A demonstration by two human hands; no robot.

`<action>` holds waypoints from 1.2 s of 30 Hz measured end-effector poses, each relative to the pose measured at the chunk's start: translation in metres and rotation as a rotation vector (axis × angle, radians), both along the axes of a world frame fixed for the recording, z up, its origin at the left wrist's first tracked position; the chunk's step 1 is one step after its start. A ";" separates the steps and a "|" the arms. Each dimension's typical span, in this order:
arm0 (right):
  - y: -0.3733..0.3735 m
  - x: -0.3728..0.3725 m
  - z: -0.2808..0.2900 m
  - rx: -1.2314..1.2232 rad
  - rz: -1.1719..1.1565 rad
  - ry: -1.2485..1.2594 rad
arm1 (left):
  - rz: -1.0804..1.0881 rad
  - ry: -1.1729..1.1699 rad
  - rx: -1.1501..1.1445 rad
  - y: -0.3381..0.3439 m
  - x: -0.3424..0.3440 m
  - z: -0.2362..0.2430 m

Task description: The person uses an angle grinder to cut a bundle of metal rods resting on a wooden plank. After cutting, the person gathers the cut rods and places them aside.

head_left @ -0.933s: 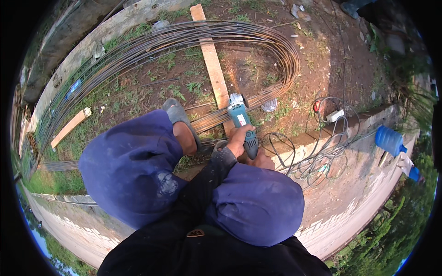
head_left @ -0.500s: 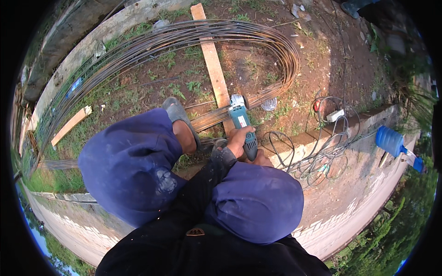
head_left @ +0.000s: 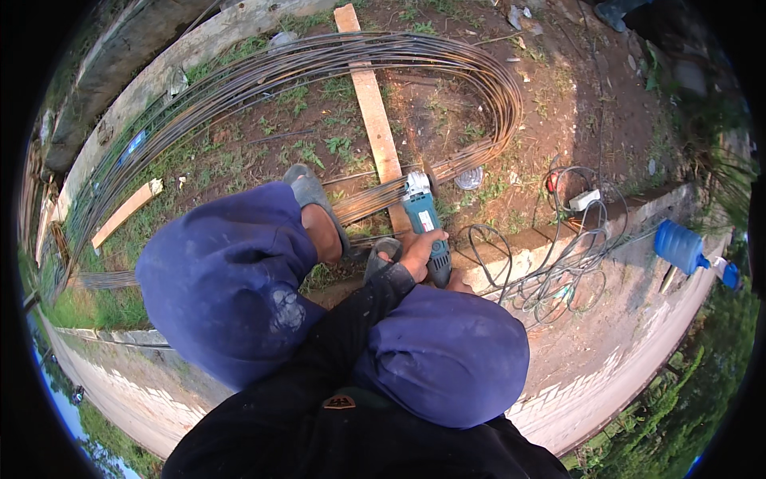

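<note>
A teal angle grinder with a silver head is held low over the ground between my knees. My left hand wraps around its body. Behind the tool's rear end, my right hand grips it, mostly hidden by my right knee. The grinder's disc stands on edge at the bundle of rusty steel rods; whether it touches them I cannot tell. These rods curve round in a long hairpin bend and pass over a wooden plank.
Coiled black cable lies to the right, with a white socket block by the concrete edge. Farther right is a blue water bottle. Another short plank lies at left. A person's boot shows at the far right.
The grinder and both my hands have shifted slightly right and nearer to me. Its disc shows more upright beside the rods.
</note>
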State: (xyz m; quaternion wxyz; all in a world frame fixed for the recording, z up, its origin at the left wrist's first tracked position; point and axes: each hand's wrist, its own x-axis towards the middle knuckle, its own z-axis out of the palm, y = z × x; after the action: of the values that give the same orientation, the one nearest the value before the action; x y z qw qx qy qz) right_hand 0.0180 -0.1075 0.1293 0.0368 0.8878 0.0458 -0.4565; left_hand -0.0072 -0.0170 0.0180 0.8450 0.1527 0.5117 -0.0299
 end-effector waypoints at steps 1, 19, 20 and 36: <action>-0.001 -0.001 0.001 0.011 -0.001 -0.013 | -0.003 -0.001 0.009 -0.002 -0.002 -0.001; -0.009 -0.004 -0.018 0.075 0.086 -0.087 | -0.001 -0.007 -0.037 0.007 0.002 -0.003; -0.008 -0.003 -0.020 0.077 0.083 -0.084 | 0.000 -0.009 -0.033 0.008 0.002 -0.003; 0.003 0.000 -0.017 0.039 0.012 -0.016 | 0.015 0.050 0.018 0.010 0.003 -0.009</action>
State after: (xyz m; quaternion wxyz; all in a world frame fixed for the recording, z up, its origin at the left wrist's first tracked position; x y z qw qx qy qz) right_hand 0.0176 -0.1047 0.1128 0.0226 0.8917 0.0595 -0.4482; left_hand -0.0042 -0.0066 0.0091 0.8307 0.1557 0.5340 -0.0225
